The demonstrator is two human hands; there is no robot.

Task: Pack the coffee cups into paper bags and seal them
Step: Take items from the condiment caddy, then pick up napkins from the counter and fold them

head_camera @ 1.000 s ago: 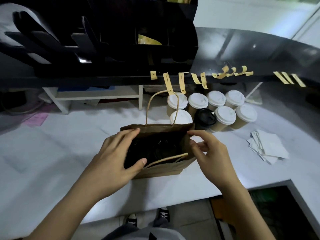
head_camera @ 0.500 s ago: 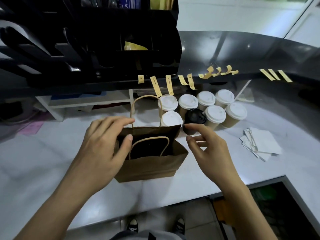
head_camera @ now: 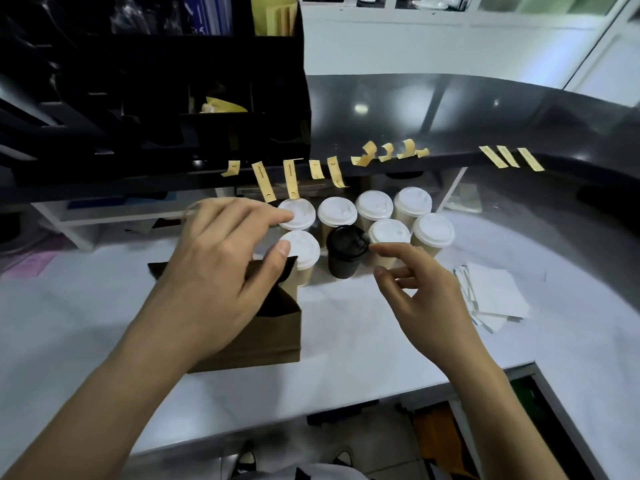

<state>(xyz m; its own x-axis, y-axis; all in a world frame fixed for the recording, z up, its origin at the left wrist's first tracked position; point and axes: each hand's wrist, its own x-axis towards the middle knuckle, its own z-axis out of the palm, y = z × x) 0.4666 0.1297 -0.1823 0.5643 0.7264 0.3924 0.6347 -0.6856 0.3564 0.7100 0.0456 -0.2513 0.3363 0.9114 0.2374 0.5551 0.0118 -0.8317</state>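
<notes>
A brown paper bag [head_camera: 263, 337] stands on the white counter in front of me. My left hand [head_camera: 221, 268] lies over its top, thumb and fingers pinching the folded upper edge, and hides the opening and handles. My right hand [head_camera: 415, 292] hovers to the right of the bag with fingers spread, holding nothing, just in front of a black cup with a black lid [head_camera: 346, 251]. Several tan cups with white lids [head_camera: 388, 206] stand in two rows behind the bag. Yellow sticker strips [head_camera: 291, 178] hang from the black ledge above the cups.
A stack of white napkins [head_camera: 491, 296] lies to the right on the counter [head_camera: 363, 348]. A black organiser rack [head_camera: 156, 81] sits on the raised dark ledge [head_camera: 450, 112] behind. The counter's front edge is close to me, with the floor and my shoes below.
My left hand moved from the bag's left wall onto its top, pressing the opening shut. The bag's inside and handles are no longer visible. My right hand drew off the bag and rose toward the cups.
</notes>
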